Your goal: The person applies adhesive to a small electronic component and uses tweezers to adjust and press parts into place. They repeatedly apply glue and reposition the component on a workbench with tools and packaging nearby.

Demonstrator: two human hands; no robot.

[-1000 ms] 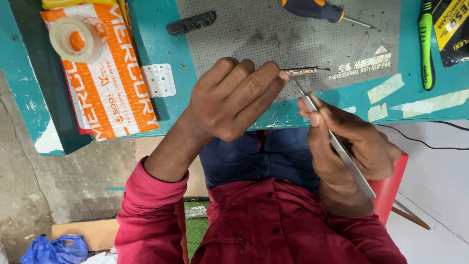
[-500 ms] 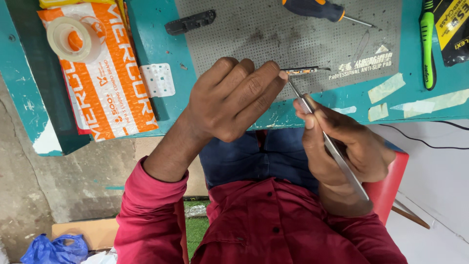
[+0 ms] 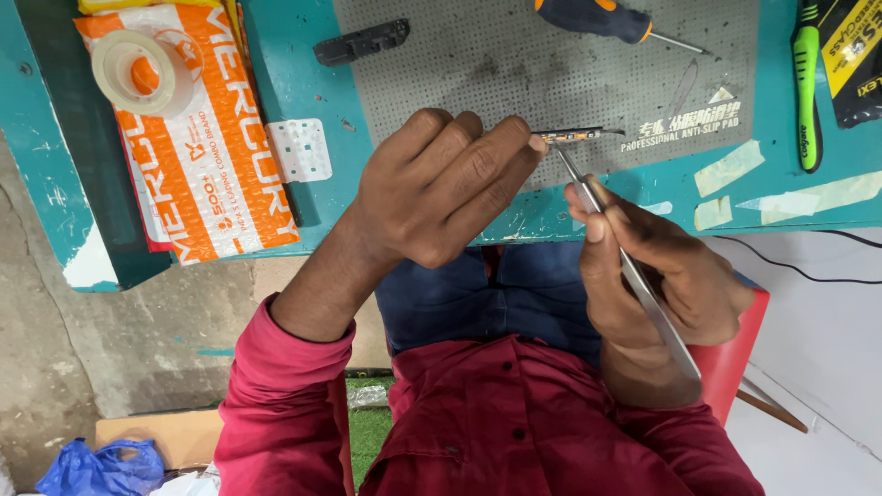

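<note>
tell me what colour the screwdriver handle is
Dark navy with orange accents: the screwdriver handle shows at the top of the head view.

Left fingertips point(image 3: 524, 147) covering one end of small strip point(image 3: 571, 136); parts on it too tiny to make out. Tweezers point(image 3: 634, 276) partly buried in right hand point(image 3: 671, 276). Green tool point(image 3: 807, 83), black packet point(image 3: 853, 55) cut by frame edge

Small electronics repair workshop. Teal counter point(image 3: 294, 73) with grey perforated anti-slip mat point(image 3: 514, 64); screwdriver point(image 3: 606, 20) at 12 o'clock, green pry tool point(image 3: 807, 83) at 2, tape roll point(image 3: 138, 72) at 10, tweezers point(image 3: 634, 276) at centre.
</note>
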